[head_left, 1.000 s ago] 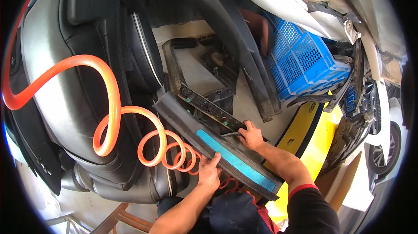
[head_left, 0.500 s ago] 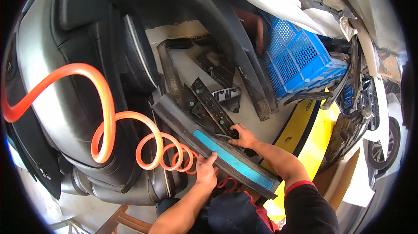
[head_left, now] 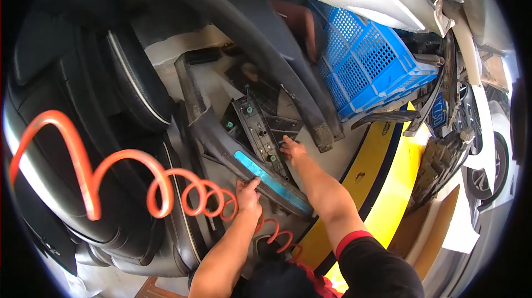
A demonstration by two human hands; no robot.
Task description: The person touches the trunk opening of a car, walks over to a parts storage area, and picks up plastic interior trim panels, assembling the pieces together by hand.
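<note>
1. Head view: the left hand (head_left: 248,197) grasps the lower edge of a curved dark trim strip (head_left: 261,174), thumb on top.
2. The trim strip slants from upper left down toward the right, in front of the person, with a bright blue band (head_left: 272,182) along its face.
3. The right hand (head_left: 293,150) reaches to the edge of a black part with green clips (head_left: 256,126); I cannot tell whether its fingers are closed on it.
4. That black part lies just beyond the trim strip, tilted, above the floor (head_left: 332,160).
5. An orange coiled hose (head_left: 130,155) loops at the left, in front of a black seat (head_left: 55,87).
6. To the right, a yellow panel (head_left: 407,162) lies below a blue crate (head_left: 372,57).
</note>
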